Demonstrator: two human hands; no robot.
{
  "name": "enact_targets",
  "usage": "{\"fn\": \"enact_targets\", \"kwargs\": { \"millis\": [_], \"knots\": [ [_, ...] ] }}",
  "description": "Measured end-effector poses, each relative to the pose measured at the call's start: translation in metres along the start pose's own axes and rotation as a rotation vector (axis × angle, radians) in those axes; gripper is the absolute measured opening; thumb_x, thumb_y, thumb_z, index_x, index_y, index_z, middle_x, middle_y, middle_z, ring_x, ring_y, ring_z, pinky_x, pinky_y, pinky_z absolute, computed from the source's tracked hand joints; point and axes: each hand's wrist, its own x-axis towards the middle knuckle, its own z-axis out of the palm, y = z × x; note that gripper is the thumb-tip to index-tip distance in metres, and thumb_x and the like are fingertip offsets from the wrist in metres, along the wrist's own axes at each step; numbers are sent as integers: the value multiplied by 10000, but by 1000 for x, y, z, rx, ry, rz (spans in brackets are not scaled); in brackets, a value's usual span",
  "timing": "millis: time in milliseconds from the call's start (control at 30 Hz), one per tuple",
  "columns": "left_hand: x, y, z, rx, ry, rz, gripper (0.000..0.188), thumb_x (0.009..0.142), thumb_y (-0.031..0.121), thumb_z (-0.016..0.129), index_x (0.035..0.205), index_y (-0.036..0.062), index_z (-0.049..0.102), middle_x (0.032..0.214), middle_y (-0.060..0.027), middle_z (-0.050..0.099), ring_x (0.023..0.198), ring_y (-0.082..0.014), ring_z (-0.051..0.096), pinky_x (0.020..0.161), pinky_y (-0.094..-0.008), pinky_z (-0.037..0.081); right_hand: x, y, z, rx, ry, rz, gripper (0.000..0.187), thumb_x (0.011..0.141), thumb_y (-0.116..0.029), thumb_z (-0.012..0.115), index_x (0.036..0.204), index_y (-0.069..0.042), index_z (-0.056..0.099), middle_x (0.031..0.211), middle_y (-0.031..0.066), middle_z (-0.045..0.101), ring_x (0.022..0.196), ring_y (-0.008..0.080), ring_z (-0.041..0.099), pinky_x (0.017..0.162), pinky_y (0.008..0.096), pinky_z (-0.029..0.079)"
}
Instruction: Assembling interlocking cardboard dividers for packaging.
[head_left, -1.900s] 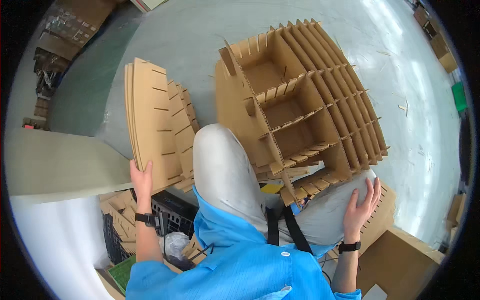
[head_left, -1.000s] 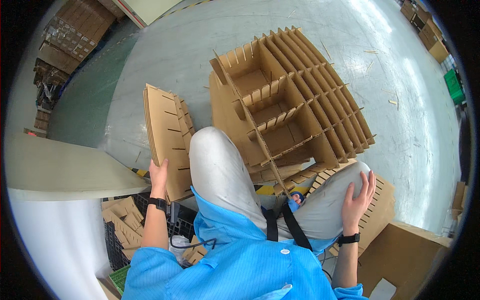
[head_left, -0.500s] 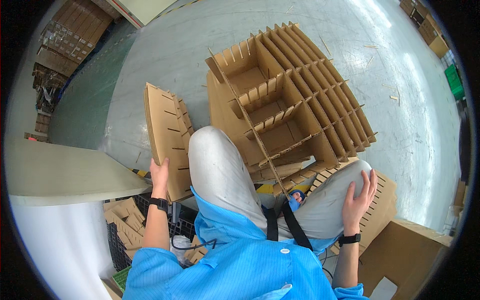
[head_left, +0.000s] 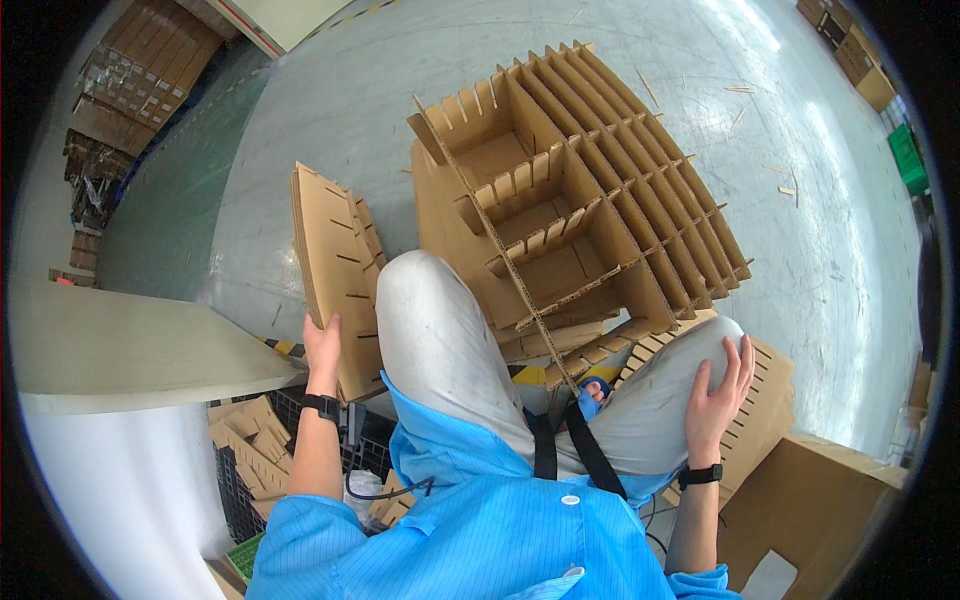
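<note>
My left hand (head_left: 322, 347) is closed on the near left edge of a stack of slotted cardboard sheets (head_left: 335, 255), thumb on the top face. The stack stands beside my left knee, tilted, with further slotted pieces behind it. Flat on my right knee rests my right hand (head_left: 722, 385), fingers spread and holding nothing. Ahead of my knees is a cardboard divider grid (head_left: 610, 190) of interlocked slotted strips. Its left part has several wide cells; narrow cells fill its right part. Larger cardboard (head_left: 440, 215) lies under its left side.
Another slotted cardboard sheet (head_left: 768, 400) lies under my right knee, near an upright cardboard box (head_left: 820, 500). Cardboard scraps (head_left: 250, 440) sit by a black crate (head_left: 232, 495) at my left. A pale panel (head_left: 150, 345) juts in from the left. Thin offcuts (head_left: 785, 190) litter the floor.
</note>
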Motion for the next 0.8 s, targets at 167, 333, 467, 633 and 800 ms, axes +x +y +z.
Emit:
{"fn": "enact_targets", "kwargs": {
  "millis": [167, 333, 467, 633, 800],
  "knots": [
    [2, -8, 0, 3, 4, 1, 362, 905, 118, 640, 1213, -48, 547, 1151, -211, 669, 1052, -306, 651, 932, -379, 479, -1, 0, -1, -1, 0, -6, 418, 906, -84, 628, 1316, -65, 552, 1512, 152, 417, 1427, 358, 339, 1164, 479, 280],
    [0, -3, 2, 15, 13, 11, 372, 907, 119, 640, 1222, -52, 540, 1156, -214, 668, 1059, -308, 649, 933, -381, 477, 0, -1, -1, -4, -7, 4, 430, 904, -83, 630, 1326, -76, 549, 1516, 149, 412, 1434, 357, 332, 1165, 479, 278],
    [-3, 3, 7, 17, 15, -7, 386, 910, 130, 638, 1230, -59, 534, 1163, -221, 666, 1071, -320, 645, 939, -387, 472, 0, -1, 0, -6, -6, 10, 432, 905, -84, 632, 1328, -77, 549, 1518, 144, 411, 1435, 355, 330, 1164, 482, 278],
    [-3, 6, 8, 146, 14, 15, 403, 913, 156, 636, 1236, -62, 532, 1187, -232, 660, 1090, -340, 640, 952, -397, 467, 0, 1, 0, -14, -13, 15, 434, 903, -82, 632, 1330, -78, 549, 1518, 142, 411, 1435, 352, 331, 1164, 478, 280],
    [1, 2, -3, 74, -22, -16, 392, 911, 149, 640, 1232, -53, 541, 1187, -226, 664, 1093, -324, 643, 948, -384, 474, 1, -1, -1, 12, -11, 7, 426, 900, -82, 633, 1319, -74, 554, 1511, 145, 418, 1430, 352, 336, 1164, 473, 284]
  ]
}}
